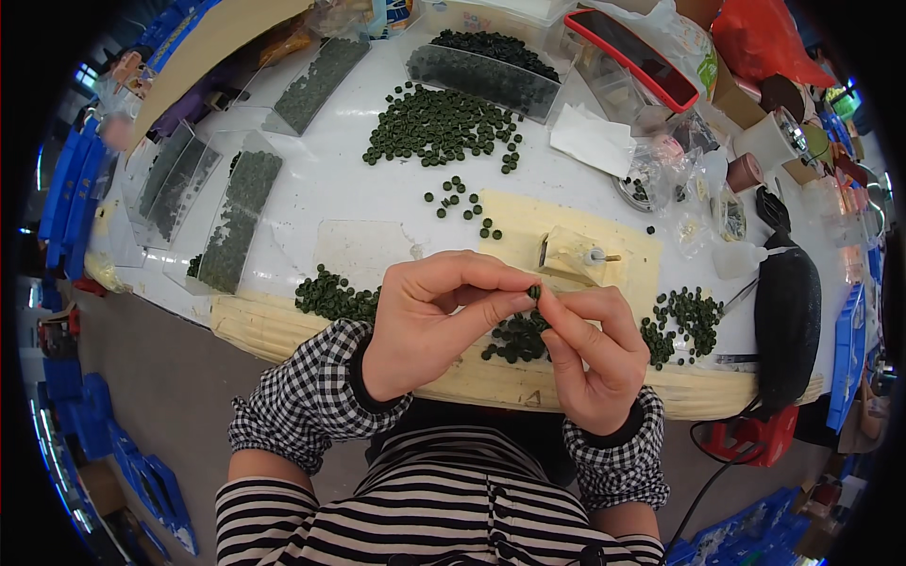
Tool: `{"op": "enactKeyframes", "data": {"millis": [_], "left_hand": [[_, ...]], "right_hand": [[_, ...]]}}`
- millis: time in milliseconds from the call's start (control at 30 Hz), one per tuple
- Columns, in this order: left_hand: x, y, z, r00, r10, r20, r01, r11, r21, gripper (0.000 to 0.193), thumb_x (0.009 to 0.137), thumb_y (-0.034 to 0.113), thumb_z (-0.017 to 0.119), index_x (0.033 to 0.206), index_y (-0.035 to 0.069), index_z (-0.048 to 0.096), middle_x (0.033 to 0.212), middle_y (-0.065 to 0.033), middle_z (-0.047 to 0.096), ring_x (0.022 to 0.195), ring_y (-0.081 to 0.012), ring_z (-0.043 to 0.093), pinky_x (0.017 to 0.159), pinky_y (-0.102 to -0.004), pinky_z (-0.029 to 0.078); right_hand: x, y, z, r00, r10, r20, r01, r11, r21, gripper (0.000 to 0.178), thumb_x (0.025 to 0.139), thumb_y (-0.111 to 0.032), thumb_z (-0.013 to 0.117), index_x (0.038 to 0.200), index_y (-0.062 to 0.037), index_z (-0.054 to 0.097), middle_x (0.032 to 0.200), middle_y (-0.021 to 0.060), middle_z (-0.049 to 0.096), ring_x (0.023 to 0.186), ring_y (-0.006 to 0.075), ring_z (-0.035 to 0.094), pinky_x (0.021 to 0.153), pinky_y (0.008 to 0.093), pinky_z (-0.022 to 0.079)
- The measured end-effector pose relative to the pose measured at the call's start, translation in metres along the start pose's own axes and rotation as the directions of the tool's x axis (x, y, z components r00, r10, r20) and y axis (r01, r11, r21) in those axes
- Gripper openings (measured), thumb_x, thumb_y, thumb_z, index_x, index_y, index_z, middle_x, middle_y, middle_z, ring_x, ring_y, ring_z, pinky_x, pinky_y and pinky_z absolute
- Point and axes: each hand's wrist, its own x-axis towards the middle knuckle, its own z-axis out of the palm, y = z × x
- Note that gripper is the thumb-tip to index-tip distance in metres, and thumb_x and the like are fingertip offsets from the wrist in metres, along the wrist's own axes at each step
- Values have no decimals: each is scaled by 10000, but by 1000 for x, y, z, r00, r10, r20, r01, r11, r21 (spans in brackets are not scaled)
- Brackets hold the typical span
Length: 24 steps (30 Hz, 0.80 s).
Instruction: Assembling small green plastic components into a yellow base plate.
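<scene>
Between both hands, over the near edge of the table (302,236), is a small round dark green bead (534,292). My left hand (420,325) pinches it between thumb and forefinger. The fingertips of my right hand (599,354) meet it from the other side, thumb and fingers drawn together. Part of the bead is covered by the fingers. Below the hands lies a small heap of similar beads (517,341). Just beyond my right hand stands a yellowish block fixture (571,257) with a metal pin pointing right. Another bead heap (335,297) sits beside my left wrist.
A wide spread of beads (439,124) covers the far middle. Clear trays of dark pieces (241,222) stand at left, and another bin (486,80) at the back. At right are a bead pile (689,321), a black bag-like object (791,321) and a red-cased phone (632,58).
</scene>
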Motion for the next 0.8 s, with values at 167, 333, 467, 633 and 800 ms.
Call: {"op": "enactKeyframes", "data": {"millis": [167,333,467,633,800], "left_hand": [[0,1,0,1000,3,4,-3,1000,9,196,870,-114,617,1044,-39,670,1055,-154,675,978,-190,662,876,-288,552],[0,0,-1,1000,20,9,-20,1000,20,211,868,-120,614,1054,-39,670,1057,-151,674,977,-190,662,870,-283,554],[1,0,0,999,32,16,-32,999,19,223,864,-124,617,1062,-37,671,1061,-150,675,985,-191,659,880,-284,548],[1,3,0,1000,16,19,-17,1000,24,222,860,-124,622,1059,-39,671,1064,-153,675,996,-187,654,890,-285,540],[0,1,0,1000,-24,-12,23,999,-28,194,860,-117,627,1036,-47,668,1057,-157,676,984,-183,656,882,-284,542]], "right_hand": [[-1,1,0,1000,-1,-1,1,1000,-5,365,752,20,728,1113,-21,706,898,71,643,761,212,578,656,301,467],[-1,1,0,1000,-7,1,7,1000,-11,370,749,21,729,1116,-24,705,900,69,641,758,211,577,652,298,466],[-1,2,0,1000,-14,-5,14,1000,-16,374,745,26,729,1115,-22,705,900,69,640,755,210,577,652,299,466],[-1,2,0,1000,-18,-5,17,1000,-20,378,742,28,729,1116,-20,705,902,70,641,757,209,579,652,300,466],[-1,2,-1,1000,-19,1,19,999,-27,379,741,23,731,1117,-22,706,904,70,643,760,208,579,653,299,467]]}}
